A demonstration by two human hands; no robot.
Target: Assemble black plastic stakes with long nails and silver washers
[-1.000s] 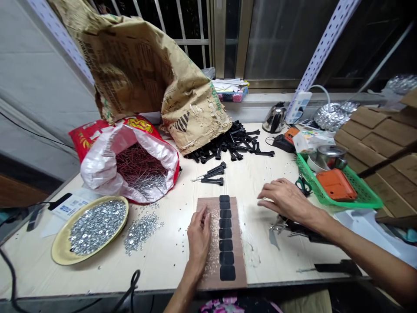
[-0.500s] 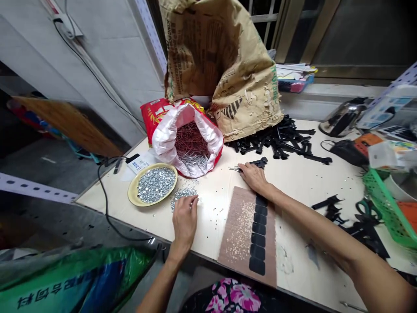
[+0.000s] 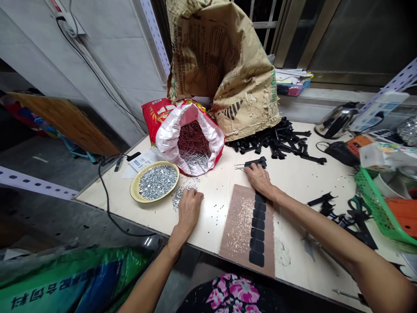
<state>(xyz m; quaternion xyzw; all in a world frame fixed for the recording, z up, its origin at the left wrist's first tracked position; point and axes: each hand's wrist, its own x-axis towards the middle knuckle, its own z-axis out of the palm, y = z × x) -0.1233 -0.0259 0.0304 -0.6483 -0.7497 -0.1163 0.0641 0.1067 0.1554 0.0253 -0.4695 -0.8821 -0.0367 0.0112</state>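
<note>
My left hand (image 3: 189,208) is closed at the right edge of a small pile of silver washers (image 3: 178,198) on the table. Its fingertips point down, and whatever they pinch is hidden. Beside the pile stands a yellow bowl (image 3: 138,196) of shiny washers. My right hand (image 3: 260,180) is across the table, fingers curled at a few black plastic pieces (image 3: 257,162). Thin metal pins (image 3: 240,168) stick out to the left of them, one from by my fingertips. Below that hand, a brown board (image 3: 239,254) bears a column of black rounded pads (image 3: 257,233) and scattered pale bits.
Behind the bowl, a red and white sack (image 3: 166,137) lies open, full of long nails or pins. A large brown paper bag (image 3: 241,95) leans over heaped black plastic pieces (image 3: 283,139). Scissors (image 3: 360,204), a green basket (image 3: 374,213) and a kettle (image 3: 337,121) are at right.
My left hand has turned lower over the right side of the washer pile. The right hand has slid a little right and down, uncovering more of the black pieces. The view has shifted slightly.
</note>
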